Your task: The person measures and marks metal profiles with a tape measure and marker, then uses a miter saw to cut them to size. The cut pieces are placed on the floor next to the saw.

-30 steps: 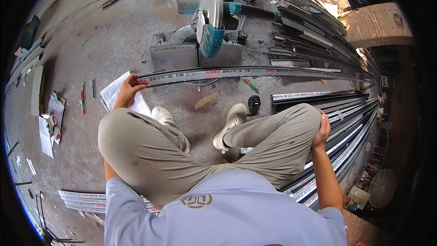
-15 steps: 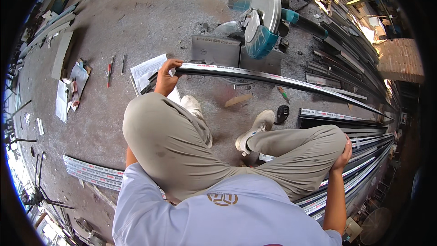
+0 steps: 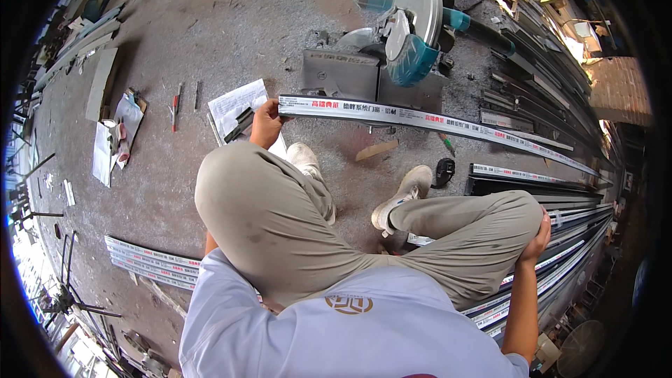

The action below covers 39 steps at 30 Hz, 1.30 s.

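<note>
1. In the head view, the left hand (image 3: 266,124) had its thumb and fingers pinched together on the near end of a long metal bar (image 3: 392,117).
2. From those fingers the bar ran off to the right, its pale printed face showing, and its far end lay well apart from them, among other metal lengths. Whether it touched the saw could not be told.
3. The right hand (image 3: 537,239) lay against the outer side of the right knee (image 3: 514,211), fingers loosely bent along the trousers, with only the knee under them.
4. Just beside the left fingers, on their left, sheets of paper (image 3: 234,103) lay on the floor, with short dark pieces (image 3: 239,126) on top.
5. Beyond the left fingers and to their right stood a teal and grey saw (image 3: 414,28).
6. Right of the left fingers, on the near side of the bar, lay a tan strip (image 3: 376,150), a green-handled tool (image 3: 446,143) and a black tape measure (image 3: 444,173).
7. Near the right fingers, more bars (image 3: 539,174) lay in rows on the floor.
8. Well left of the left fingers lay a red pen (image 3: 175,107).
</note>
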### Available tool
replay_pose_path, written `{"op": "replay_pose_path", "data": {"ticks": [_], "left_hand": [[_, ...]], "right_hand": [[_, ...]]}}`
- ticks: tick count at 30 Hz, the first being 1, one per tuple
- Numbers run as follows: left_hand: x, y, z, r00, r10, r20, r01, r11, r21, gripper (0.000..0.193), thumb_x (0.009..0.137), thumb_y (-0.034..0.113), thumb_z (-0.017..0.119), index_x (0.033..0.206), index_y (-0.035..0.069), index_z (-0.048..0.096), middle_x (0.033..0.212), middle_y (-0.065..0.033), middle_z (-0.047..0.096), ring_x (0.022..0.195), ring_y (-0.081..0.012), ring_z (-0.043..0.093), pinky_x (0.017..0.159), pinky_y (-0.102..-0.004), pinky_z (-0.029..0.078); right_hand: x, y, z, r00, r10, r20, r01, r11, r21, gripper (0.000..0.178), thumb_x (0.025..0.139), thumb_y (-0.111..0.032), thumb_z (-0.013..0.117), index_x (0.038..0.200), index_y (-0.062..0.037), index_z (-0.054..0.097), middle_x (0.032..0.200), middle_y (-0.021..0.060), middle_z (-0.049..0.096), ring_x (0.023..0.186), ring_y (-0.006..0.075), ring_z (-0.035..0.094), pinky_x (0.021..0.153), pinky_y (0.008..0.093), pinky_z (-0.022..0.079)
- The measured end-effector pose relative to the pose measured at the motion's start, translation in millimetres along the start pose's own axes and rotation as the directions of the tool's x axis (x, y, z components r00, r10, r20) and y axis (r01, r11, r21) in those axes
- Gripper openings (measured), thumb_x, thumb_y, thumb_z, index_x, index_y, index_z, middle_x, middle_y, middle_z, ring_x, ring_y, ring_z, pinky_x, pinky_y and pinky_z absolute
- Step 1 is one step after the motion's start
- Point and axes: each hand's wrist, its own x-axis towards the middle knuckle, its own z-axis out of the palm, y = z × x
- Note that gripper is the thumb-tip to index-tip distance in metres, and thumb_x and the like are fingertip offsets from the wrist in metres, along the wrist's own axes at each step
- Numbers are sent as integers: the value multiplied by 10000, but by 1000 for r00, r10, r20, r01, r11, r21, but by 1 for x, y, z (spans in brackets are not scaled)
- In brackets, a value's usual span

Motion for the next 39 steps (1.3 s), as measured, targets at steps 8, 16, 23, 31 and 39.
{"op": "replay_pose_path", "data": {"ticks": [8,16,23,31,39], "left_hand": [[-14,20,-8,961,-240,138,243,970,-1,439,982,234,748,1297,-38,609,1127,-121,731,1040,-195,719,927,-327,558],[-2,29,-4,968,-249,41,248,969,9,445,1032,399,656,1181,-20,675,974,-98,762,852,-160,735,795,-284,566],[9,31,-9,911,-409,59,409,912,15,435,1003,469,678,1101,47,704,948,-94,778,816,-136,728,746,-266,559],[26,23,7,881,-473,-4,470,874,124,438,941,483,762,1024,60,683,921,-99,763,823,-160,742,740,-268,561],[49,33,81,836,-428,343,378,903,204,326,1020,358,690,1066,36,674,1004,-105,765,900,-151,731,787,-278,549]], "right_hand": [[-1,1,-1,1000,8,19,-8,1000,28,501,1106,-326,340,1344,47,576,1267,148,640,1146,224,608,1025,351,470],[-2,-8,7,1000,14,22,-15,999,31,508,1106,-333,352,1363,50,565,1265,145,639,1147,217,604,1032,350,464],[4,-10,11,998,-23,50,26,998,-51,497,1097,-303,344,1345,55,584,1262,144,642,1145,212,597,1030,348,454],[2,-3,7,1000,-13,-13,12,1000,-19,482,1085,-285,349,1310,60,601,1241,148,652,1143,216,595,1033,350,451],[3,-44,37,999,-8,54,11,998,-67,447,1079,-296,411,1304,36,609,1201,117,664,1104,173,600,998,311,460]]}}
